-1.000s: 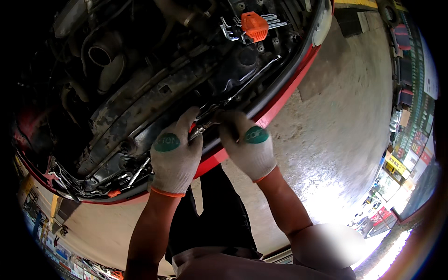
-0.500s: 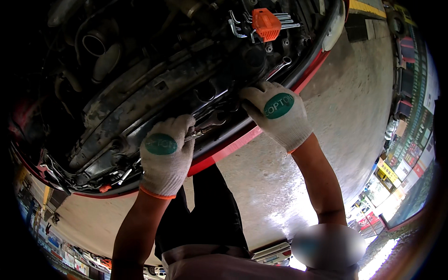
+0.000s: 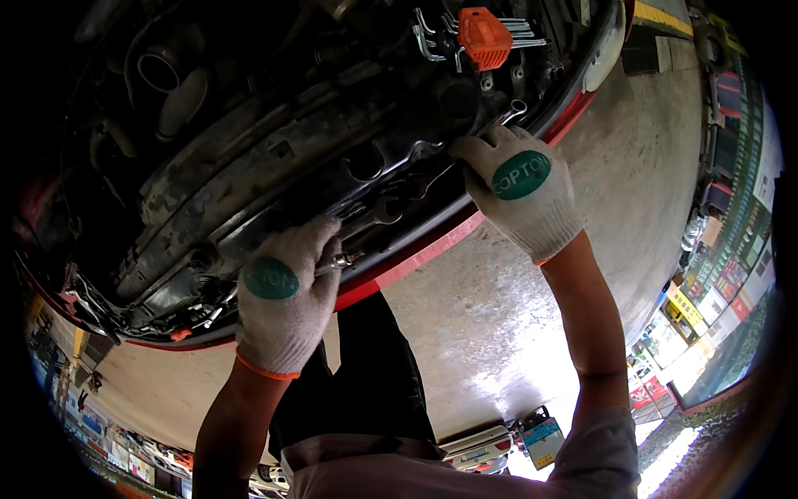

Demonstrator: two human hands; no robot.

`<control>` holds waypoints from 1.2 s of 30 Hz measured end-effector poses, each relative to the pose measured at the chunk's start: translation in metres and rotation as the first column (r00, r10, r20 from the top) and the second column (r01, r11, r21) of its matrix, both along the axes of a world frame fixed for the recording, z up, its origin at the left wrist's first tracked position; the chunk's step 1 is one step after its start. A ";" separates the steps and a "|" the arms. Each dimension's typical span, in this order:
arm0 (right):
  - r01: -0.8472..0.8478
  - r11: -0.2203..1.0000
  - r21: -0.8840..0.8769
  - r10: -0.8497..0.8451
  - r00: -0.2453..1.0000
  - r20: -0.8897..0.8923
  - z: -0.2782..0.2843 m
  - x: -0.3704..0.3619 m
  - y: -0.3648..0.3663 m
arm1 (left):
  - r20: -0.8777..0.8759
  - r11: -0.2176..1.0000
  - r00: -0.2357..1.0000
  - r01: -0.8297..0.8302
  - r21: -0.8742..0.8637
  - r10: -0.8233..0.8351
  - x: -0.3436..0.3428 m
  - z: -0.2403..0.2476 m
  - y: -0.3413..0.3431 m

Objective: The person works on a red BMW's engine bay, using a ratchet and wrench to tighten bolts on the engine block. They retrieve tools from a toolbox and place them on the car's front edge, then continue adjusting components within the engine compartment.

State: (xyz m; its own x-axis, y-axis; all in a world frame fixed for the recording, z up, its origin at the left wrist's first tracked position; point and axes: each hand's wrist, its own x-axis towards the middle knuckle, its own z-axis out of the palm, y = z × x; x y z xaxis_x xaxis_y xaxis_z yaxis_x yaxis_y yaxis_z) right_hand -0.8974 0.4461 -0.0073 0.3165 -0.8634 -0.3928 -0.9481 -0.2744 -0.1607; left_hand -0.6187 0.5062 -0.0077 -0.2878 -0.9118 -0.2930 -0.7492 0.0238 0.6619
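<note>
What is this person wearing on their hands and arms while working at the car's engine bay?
Both hands wear white knitted work gloves. The left hand glove has a green oval patch on its back and an orange-trimmed cuff. The right hand glove carries the same green oval patch with lettering, and a sliver of orange shows at its cuff. Both forearms are bare below the gloves; a light short sleeve covers the right upper arm.

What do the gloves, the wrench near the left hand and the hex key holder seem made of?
Gloves on the left hand and right hand: white knitted fabric, ribbed weave visible. Wrench: bare metal, dull silvery glint. Hex key holder: likely plastic, smooth bright orange.
</note>
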 end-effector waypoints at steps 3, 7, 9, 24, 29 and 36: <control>-0.121 0.992 -0.025 0.120 0.992 -0.040 0.003 -0.002 -0.003 | -0.124 0.999 0.992 -0.020 0.049 0.026 -0.011 0.008 0.005; -0.324 0.946 -0.019 0.321 0.943 -0.093 -0.002 -0.006 -0.013 | -0.226 0.977 0.967 -0.073 0.199 0.118 -0.021 0.009 0.018; -0.385 0.923 0.022 0.385 0.916 -0.113 0.002 -0.006 -0.020 | -0.256 0.972 0.958 -0.075 0.225 0.133 -0.021 0.010 0.020; -0.635 0.766 -0.106 0.634 0.772 -0.047 -0.009 -0.013 -0.037 | -0.293 0.818 0.831 -0.290 0.496 0.473 0.016 0.026 0.057; -0.688 0.722 -0.074 0.683 0.726 -0.081 -0.012 -0.014 -0.036 | -0.231 0.250 0.363 -0.006 0.968 0.903 0.040 0.039 0.060; -0.676 0.719 -0.164 0.671 0.736 -0.089 0.007 -0.006 -0.031 | -0.196 0.173 0.194 0.128 0.977 0.961 0.052 0.042 0.089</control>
